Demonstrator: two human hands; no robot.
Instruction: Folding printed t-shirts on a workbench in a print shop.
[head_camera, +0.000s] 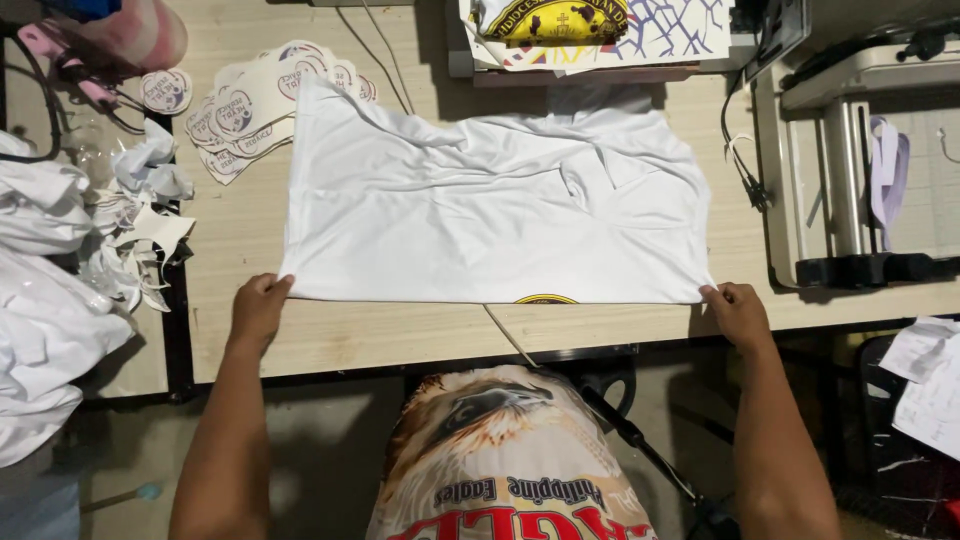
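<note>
From the head view, your left hand (258, 306) pinches the near left corner of the white T-shirt (480, 215), and your right hand (738, 310) pinches its near right corner. The shirt lies folded flat along the wooden table's (340, 335) near edge, with round printed cutouts (250, 105) by its far left corner.

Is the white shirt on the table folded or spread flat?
Folded. The shirt has a straight doubled near edge, with a yellow print peeking from underneath; the left hand and right hand pinch its near corners.

Bare table strip (400, 340) before shirt (480, 210); stickers (250, 105) upper left.
</note>
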